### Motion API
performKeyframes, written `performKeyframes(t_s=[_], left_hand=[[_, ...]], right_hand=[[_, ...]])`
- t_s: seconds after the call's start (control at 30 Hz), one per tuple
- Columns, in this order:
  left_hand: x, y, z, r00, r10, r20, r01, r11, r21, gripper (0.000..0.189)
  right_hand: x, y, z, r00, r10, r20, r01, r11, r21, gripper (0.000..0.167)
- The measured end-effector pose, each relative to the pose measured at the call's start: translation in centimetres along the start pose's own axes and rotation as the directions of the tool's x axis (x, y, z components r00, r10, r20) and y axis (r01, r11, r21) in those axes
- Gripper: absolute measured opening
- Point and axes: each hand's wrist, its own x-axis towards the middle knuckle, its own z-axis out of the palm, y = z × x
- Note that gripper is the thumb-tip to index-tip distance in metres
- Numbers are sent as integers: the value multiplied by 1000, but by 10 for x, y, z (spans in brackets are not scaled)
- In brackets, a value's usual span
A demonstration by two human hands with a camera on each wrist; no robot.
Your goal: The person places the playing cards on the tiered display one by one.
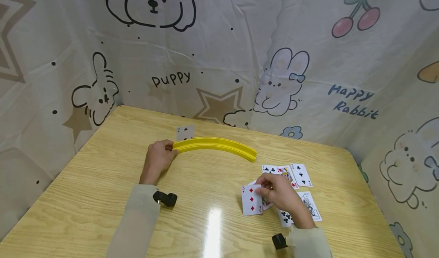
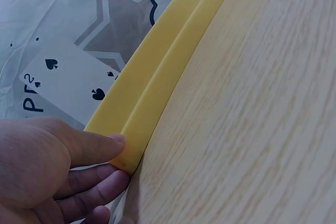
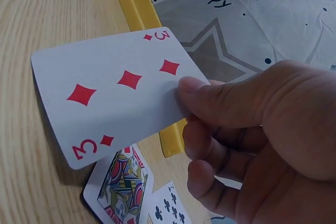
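My left hand [image 1: 159, 157] grips the left end of a curved yellow card holder [image 1: 214, 143], thumb on top in the left wrist view. A two of spades [image 1: 185, 132] stands upright in the holder near that hand. Between thumb and fingers, my right hand [image 1: 279, 192] pinches a three of diamonds [image 3: 123, 90], face showing, above the table. Beneath it lies a face card [image 3: 124, 187], partly covered by the held card. Other cards lie around the right hand: a seven of clubs [image 1: 269, 169], a red-suited face card [image 1: 287, 174] and a three of clubs [image 1: 302, 175].
Nearer the right sleeve are a joker-like card [image 1: 310, 204] and a clubs card [image 1: 285, 219], partly hidden by the hand. The wooden table [image 1: 89, 197] meets a printed cloth [image 1: 212, 60] at the back and sides.
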Motion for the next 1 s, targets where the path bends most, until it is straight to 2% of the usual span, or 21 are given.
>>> performKeyframes(t_s=[0.3, 0.57, 1.0], left_hand=[[1, 0, -1, 1000, 10, -4, -10, 1000, -8, 36], [2, 0, 0, 1000, 5, -4, -5, 1000, -17, 37], [1, -2, 1, 1000, 17, -10, -17, 1000, 2, 34]], right_hand=[[6, -2, -1, 999, -31, -27, 33, 997, 71, 5], [12, -4, -1, 993, -95, -64, 100, 992, 75, 9], [20, -9, 6, 991, -25, -130, 41, 992, 116, 6]])
